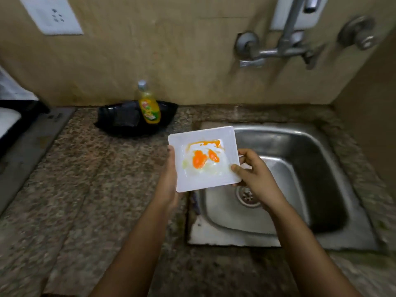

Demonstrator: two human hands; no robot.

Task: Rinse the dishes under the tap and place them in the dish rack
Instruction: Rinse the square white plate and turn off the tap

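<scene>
White plate (204, 159) smeared orange; yellow soap bottle (149, 108); speckled brown counter (96, 179); grey steel sink (300, 168); black tray (128, 123).

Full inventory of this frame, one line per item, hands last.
plate: one, white, square, held over the sink's left rim
orange residue: several smears, on the plate's centre
sink: one, steel, set into the countertop at right
drain: one, steel, in the sink's floor
tap: one, grey metal, wall-mounted above the sink
soap bottle: one, yellow with a grey cap, upright in the tray
tray: one, black, at the back of the countertop by the wall
wall socket: one, white, upper left wall
countertop: one, speckled brown stone
left hand: holds the plate's left edge
right hand: grips the plate's right edge, thumb on top
</scene>
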